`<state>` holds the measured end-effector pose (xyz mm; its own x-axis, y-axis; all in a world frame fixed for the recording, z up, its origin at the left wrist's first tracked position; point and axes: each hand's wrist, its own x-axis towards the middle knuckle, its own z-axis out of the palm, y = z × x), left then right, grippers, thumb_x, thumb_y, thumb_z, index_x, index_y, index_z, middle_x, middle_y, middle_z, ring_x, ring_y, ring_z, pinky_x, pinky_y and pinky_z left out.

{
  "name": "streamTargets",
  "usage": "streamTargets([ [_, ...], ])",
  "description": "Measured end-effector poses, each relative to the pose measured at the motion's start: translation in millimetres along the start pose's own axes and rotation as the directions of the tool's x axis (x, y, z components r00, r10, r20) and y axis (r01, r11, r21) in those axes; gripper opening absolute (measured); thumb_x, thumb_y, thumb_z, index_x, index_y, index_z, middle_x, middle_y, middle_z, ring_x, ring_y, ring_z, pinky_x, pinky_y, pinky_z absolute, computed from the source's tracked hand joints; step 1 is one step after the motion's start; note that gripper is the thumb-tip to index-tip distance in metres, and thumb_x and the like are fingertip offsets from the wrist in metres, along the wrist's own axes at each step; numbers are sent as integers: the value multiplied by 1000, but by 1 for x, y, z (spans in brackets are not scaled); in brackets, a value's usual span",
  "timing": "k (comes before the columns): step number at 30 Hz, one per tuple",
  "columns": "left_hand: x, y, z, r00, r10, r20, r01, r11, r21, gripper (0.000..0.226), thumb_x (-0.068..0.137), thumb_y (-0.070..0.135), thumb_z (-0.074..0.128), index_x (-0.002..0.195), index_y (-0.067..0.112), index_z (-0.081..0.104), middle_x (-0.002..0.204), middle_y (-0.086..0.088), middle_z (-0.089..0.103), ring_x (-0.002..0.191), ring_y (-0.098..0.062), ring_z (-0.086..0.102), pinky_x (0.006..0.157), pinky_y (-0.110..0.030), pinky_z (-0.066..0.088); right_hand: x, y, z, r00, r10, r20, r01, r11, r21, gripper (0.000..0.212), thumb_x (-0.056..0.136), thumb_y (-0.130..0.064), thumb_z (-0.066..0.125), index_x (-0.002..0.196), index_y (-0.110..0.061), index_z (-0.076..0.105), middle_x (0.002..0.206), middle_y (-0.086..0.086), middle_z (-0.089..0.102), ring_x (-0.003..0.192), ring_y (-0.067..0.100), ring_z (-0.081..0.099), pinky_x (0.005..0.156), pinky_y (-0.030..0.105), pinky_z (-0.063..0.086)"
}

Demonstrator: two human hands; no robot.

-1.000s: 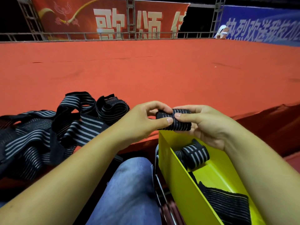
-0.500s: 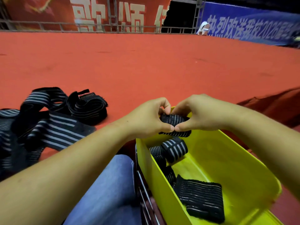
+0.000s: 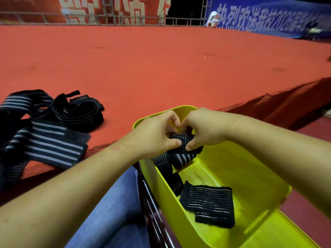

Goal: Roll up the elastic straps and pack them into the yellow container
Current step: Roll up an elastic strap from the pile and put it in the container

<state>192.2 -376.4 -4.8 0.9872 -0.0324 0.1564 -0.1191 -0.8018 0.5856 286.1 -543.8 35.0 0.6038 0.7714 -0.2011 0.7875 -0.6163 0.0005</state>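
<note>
The left hand (image 3: pixel 157 135) and right hand (image 3: pixel 206 131) both pinch one rolled strap (image 3: pixel 180 138) between thumb and fingertips, low over the twelve o'clock end of the yellow container (image 3: pixel 241 169), just above rolls (image 3: pixel 179 160) already inside. Let go unevenly and the elastic could spring open. Loose straps (image 3: pixel 53 140) wait at nine o'clock on the red surface (image 3: pixel 161 72)

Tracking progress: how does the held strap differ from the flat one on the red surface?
The held strap is rolled, the flat strap unrolled. Left hand and right hand pinch the held strap over the yellow container; the flat strap lies untouched outside. Both are black, pale-striped.
</note>
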Motion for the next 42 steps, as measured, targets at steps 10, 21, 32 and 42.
streamTargets([
  [10, -11, -21, -6, 1000, -21, 16, 20, 999, 49, 35, 97, 38, 69, 129, 30, 58, 129, 14, 67, 122, -8, 60, 101, -27, 43, 29, 19, 84, 956, 14, 292, 73, 956, -285, 33, 86, -21, 82, 116, -10, 74, 121, 9, 64, 113, 29, 63, 93, 36, 53],
  [21, -14, -25, 0, 999, -16, 33, 12, 994, 106, 30, 102, 41, 60, 130, 30, 61, 129, 17, 66, 124, -9, 55, 110, -37, 44, 31, 19, 117, 973, 66, 221, 7, 949, -316, 29, 94, -13, 67, 123, -19, 65, 122, 7, 63, 110, 31, 66, 78, 37, 53],
  [32, -14, -24, 3, 999, -17, 30, 13, 990, 141, 29, 104, 41, 57, 129, 29, 62, 128, 14, 67, 124, -12, 55, 115, -43, 39, 39, 28, 121, 970, 127, 209, -104, 988, -115, 40, 87, -16, 77, 123, -17, 61, 119, 11, 66, 106, 33, 66, 87, 41, 59],
  [42, -14, -21, 2, 999, -22, 32, 17, 990, 143, 28, 104, 41, 56, 128, 28, 63, 127, 12, 67, 122, -12, 58, 116, -44, 39, 43, 30, 128, 965, 134, 226, -126, 991, -49, 27, 92, -22, 76, 119, -18, 75, 113, 7, 73, 107, 30, 68, 94, 44, 58],
])
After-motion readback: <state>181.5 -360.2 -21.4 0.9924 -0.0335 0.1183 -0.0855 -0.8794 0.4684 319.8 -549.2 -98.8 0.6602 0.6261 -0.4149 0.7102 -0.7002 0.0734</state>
